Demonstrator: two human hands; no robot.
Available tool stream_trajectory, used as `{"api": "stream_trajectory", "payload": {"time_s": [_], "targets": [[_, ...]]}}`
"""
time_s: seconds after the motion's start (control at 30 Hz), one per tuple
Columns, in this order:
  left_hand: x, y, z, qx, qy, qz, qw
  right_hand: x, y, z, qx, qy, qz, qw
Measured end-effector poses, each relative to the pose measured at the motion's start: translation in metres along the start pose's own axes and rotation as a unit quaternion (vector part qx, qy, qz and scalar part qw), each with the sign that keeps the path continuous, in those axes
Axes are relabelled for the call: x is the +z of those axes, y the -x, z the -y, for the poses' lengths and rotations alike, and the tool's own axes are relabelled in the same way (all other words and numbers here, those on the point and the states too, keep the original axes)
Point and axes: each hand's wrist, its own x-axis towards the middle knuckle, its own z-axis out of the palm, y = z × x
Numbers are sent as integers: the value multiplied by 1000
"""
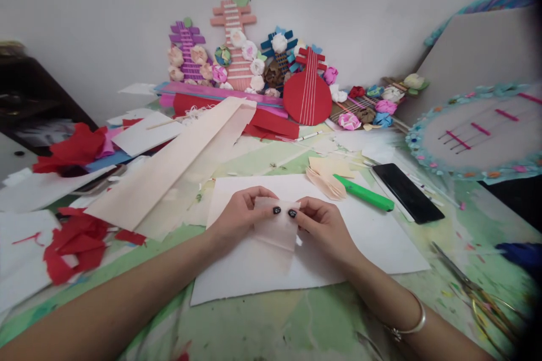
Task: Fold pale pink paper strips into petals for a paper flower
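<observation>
A long cream paper strip (169,163) slants beyond the far left corner of a white sheet (245,282). Over the sheet's middle, the left hand (237,211) pinches a thin pale paper square (275,232) by its far edge, thumb in front; the right hand (327,225) pinches it likewise. A green cutter (367,194) lies near the sheet's far right corner, scissors (469,286) past its right one.

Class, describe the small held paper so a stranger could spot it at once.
On the green table lies a large white sheet. Over it, the left hand and right hand hold a small, pale paper piece. Only this piece is held; that sheet lies flat.
</observation>
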Motion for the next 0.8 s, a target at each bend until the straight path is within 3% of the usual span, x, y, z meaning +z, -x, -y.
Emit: {"api": "stream_trajectory", "payload": {"time_s": [0.2, 0.53, 0.63, 0.8], "targets": [[0, 1, 0, -21, 59, 19, 998, -1, 0, 0, 11, 2, -9, 1000], [-1, 0, 2, 6, 53, 2, 999, -4, -2, -1, -2, -12, -18, 1000], [-3, -1, -4, 36, -13, -12, 999, -7, -2, -1, -27, 17, -35, 999], [-9, -1, -14, 136, -144, -34, 979, -12, 1, 3, -95, 87, -101, 986]]}}
